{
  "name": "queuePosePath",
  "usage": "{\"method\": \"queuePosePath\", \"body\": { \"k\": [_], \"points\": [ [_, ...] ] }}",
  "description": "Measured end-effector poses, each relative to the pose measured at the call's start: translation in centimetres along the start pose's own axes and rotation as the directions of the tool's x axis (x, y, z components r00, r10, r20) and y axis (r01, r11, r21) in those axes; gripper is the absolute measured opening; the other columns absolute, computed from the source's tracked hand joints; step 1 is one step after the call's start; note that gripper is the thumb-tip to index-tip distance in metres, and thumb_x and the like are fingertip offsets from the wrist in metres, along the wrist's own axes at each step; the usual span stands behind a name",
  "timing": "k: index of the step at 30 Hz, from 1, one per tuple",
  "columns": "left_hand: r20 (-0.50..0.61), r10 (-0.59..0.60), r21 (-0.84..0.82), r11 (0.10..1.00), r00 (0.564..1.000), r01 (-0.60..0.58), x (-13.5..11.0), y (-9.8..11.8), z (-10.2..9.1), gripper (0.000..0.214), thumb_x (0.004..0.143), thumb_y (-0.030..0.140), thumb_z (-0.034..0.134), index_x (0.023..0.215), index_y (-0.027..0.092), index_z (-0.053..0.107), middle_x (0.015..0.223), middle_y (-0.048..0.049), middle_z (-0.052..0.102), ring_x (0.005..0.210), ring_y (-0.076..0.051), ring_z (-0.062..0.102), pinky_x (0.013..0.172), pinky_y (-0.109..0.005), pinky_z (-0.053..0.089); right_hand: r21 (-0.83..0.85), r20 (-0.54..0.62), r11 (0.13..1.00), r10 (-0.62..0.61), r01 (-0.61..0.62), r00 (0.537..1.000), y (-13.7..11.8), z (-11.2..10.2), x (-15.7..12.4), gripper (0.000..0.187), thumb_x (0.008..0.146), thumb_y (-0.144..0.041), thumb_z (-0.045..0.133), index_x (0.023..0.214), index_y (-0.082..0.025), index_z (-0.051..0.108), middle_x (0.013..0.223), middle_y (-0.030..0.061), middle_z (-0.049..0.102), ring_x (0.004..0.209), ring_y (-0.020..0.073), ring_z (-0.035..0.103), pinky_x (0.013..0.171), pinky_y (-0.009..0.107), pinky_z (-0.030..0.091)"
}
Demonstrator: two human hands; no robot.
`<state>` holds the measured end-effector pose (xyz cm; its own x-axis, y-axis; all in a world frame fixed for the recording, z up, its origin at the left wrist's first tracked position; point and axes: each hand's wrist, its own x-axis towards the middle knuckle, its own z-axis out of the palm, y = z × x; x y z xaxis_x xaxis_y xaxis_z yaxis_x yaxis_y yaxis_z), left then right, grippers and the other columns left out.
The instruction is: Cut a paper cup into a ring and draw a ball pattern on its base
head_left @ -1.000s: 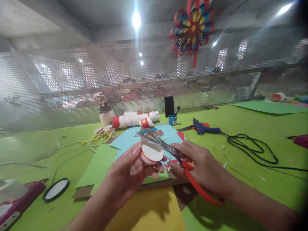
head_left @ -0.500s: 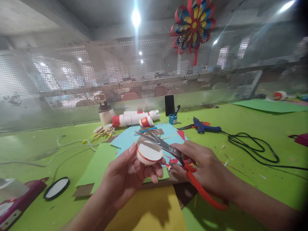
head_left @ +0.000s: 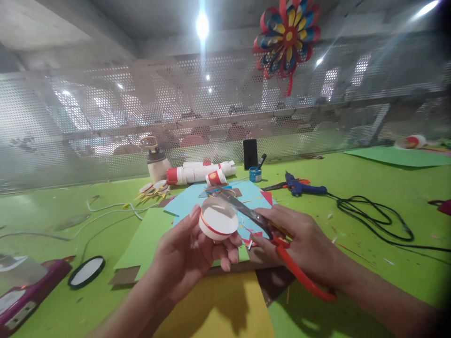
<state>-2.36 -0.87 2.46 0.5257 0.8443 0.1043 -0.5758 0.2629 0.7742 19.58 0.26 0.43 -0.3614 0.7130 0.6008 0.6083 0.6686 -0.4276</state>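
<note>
My left hand [head_left: 197, 253] holds a cut-down paper cup base [head_left: 219, 220], a shallow white round piece with a thin red and yellow line on its side. My right hand [head_left: 299, 244] grips scissors with red handles [head_left: 299, 274]. Their metal blades [head_left: 246, 211] point up and to the left, just above the right edge of the cup base; I cannot tell if they touch it. Below lie sheets of light blue paper [head_left: 186, 199] and green paper [head_left: 144, 237], with red and white scraps around them.
A blue glue gun [head_left: 305, 188] with a coiled black cord [head_left: 369, 216] lies right. Behind are joined paper cups [head_left: 197, 173], a spray bottle [head_left: 157, 164], a blue jar [head_left: 255, 174] and a phone [head_left: 250, 154]. A purple power strip [head_left: 38, 291] sits left. A paper flower [head_left: 289, 40] hangs above.
The scissor blades look closer together than before and have shifted slightly right with my right hand. My left hand keeps the cup base in nearly the same place. The whole view has shifted slightly.
</note>
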Motion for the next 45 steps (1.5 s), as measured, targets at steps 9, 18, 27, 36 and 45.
{"method": "queuePosePath", "body": {
  "k": [9, 18, 27, 36, 45],
  "points": [
    [-0.05, 0.091, 0.047, 0.995, 0.995, -0.089, 0.5, -0.1, 0.1, 0.031, 0.086, 0.037, 0.061, 0.096, 0.01, 0.071, 0.087, -0.0175, 0.074, 0.073, -0.023, 0.071, 0.061, -0.025, 0.056, 0.207, 0.081, 0.906, 0.359, -0.368, 0.93, 1.4, 0.1, 0.7, 0.03, 0.079, -0.042, 0.063, 0.091, -0.015, 0.068, 0.07, 0.0004, 0.063, 0.06, 0.0139, 0.05, 0.057, 0.025, 0.042],
    [-0.228, 0.21, 0.162, 0.971, 0.951, -0.176, 1.0, -0.7, -0.6, 0.028, 0.081, 0.022, 0.07, 0.109, 0.015, 0.068, 0.095, -0.0078, 0.071, 0.078, -0.015, 0.068, 0.072, -0.025, 0.056, 0.259, 0.125, 0.888, 0.358, -0.379, 0.925, 2.0, 0.9, 0.5, 0.044, 0.077, -0.035, 0.061, 0.115, -0.011, 0.065, 0.075, 0.0035, 0.066, 0.062, 0.0154, 0.056, 0.058, 0.027, 0.047],
    [-0.206, 0.311, 0.46, 0.868, 0.928, -0.188, 1.1, -0.9, -0.2, 0.048, 0.072, 0.018, 0.078, 0.118, 0.018, 0.063, 0.106, -0.0107, 0.069, 0.089, -0.02, 0.066, 0.078, -0.03, 0.055, 0.27, 0.122, 0.902, 0.316, -0.338, 0.941, 2.5, 1.5, 0.2, 0.038, 0.081, -0.036, 0.063, 0.112, -0.013, 0.066, 0.082, 0.0048, 0.068, 0.067, 0.0167, 0.059, 0.063, 0.029, 0.051],
    [-0.209, 0.502, 0.664, 0.703, 0.839, -0.254, 1.8, -1.9, -1.7, 0.055, 0.065, 0.014, 0.081, 0.115, 0.017, 0.06, 0.12, -0.012, 0.06, 0.107, -0.026, 0.062, 0.086, -0.035, 0.056, 0.291, 0.146, 0.883, 0.338, -0.367, 0.93, 1.2, 1.2, 0.1, 0.039, 0.083, -0.038, 0.062, 0.111, -0.012, 0.066, 0.082, 0.0053, 0.069, 0.07, 0.0177, 0.062, 0.063, 0.028, 0.051],
    [-0.316, 0.171, 0.242, 0.966, 0.933, -0.095, 1.8, -1.1, -1.1, 0.027, 0.087, 0.027, 0.062, 0.11, 0.013, 0.062, 0.097, -0.0112, 0.071, 0.082, -0.019, 0.07, 0.074, -0.027, 0.058, 0.327, 0.157, 0.868, 0.342, -0.375, 0.927, 1.2, 1.0, 0.2, 0.039, 0.082, -0.041, 0.063, 0.109, -0.013, 0.067, 0.083, 0.0058, 0.07, 0.066, 0.0171, 0.062, 0.058, 0.027, 0.05]
  ]
}}
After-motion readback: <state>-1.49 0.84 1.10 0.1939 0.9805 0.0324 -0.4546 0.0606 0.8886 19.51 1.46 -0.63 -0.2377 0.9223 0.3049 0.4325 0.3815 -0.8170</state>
